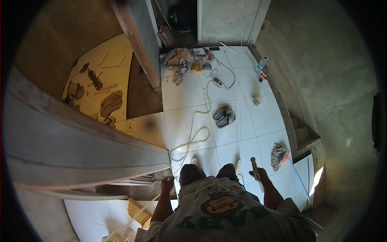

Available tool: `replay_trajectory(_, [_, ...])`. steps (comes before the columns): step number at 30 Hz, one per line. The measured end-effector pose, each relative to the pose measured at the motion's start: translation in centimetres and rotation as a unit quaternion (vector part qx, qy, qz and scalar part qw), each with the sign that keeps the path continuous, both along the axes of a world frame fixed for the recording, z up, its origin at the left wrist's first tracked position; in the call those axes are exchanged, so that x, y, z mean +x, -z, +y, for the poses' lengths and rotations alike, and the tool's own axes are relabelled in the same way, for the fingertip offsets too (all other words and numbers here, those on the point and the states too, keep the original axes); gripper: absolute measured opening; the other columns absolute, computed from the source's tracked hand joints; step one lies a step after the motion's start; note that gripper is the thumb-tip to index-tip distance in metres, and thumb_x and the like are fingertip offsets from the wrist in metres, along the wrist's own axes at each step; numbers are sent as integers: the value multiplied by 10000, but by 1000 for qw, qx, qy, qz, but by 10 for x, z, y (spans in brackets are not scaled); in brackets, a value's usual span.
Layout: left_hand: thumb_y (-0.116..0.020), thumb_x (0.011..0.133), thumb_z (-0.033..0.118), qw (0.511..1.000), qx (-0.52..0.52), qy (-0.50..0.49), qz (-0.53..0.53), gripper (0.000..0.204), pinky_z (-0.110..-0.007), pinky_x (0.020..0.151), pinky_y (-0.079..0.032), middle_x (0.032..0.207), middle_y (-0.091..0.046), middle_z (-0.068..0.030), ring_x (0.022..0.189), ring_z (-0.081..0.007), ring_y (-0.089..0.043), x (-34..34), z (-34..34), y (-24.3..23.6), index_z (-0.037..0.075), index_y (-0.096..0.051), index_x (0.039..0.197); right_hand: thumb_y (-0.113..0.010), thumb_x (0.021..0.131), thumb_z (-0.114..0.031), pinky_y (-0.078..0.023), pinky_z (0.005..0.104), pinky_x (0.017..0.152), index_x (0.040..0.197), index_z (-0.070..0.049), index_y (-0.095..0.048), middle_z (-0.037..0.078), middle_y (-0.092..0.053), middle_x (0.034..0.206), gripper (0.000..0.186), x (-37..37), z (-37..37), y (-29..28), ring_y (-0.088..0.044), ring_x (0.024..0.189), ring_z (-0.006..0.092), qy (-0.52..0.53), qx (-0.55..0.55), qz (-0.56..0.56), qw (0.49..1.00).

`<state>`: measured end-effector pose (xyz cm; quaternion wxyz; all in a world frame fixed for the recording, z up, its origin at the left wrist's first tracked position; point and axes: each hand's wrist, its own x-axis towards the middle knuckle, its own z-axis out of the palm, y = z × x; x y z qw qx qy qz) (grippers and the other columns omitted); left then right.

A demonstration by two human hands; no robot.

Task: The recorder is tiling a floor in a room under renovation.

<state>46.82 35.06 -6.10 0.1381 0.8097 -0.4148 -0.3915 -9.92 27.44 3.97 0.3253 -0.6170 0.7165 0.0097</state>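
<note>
So the right hand (263, 175) has its fingers wrapped round a stubby tan-grey hand tool (254, 166), held off to the person's right, over the white tile floor (181, 94). Could be a hammer, but it's small and the hand covers part of it, so don't quote me.

My guess is it's stiff and fairly solid, a bit top-heavy, not fragile, maybe slick if dusty. I'd hold it right where the fingers already are, round the middle, or slide lower for more reach. The long axis runs roughly forward, away from the person, knobby end leading and leaning slightly left.

Left hand (167, 184) is out to the other side, fingers curled, near a pale cord (142, 209); can't tell if they're gripping it.

Further out: a pale cable (209, 133) looped on the tiles, dark clogs (226, 120) straight ahead, a mop (278, 156) over to the right, and a plastic bottle (262, 63) by the far right wall (314, 76).
</note>
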Motion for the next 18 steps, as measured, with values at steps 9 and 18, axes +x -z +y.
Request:
replay_trajectory(9, [-585,867,359,986,-154,-36,51,348,-389,844,-500,976,-687,-170,946,-318,-653,37,-312,-137,60,-677,1020,-677,808,-497,-524,394,642,840,-54,-687,117,-694,745,444,36,-58,2,-674,664,260,84,170,16,982])
replay_trajectory(18, [-625,814,439,966,58,-250,37,508,-410,729,-522,856,-682,-218,784,-323,-673,91,-245,-6,-18,-660,1034,-710,790,-471,-535,309,566,802,-26,-683,69,-692,691,446,74,-348,-8,-652,536,172,76,323,75,940])
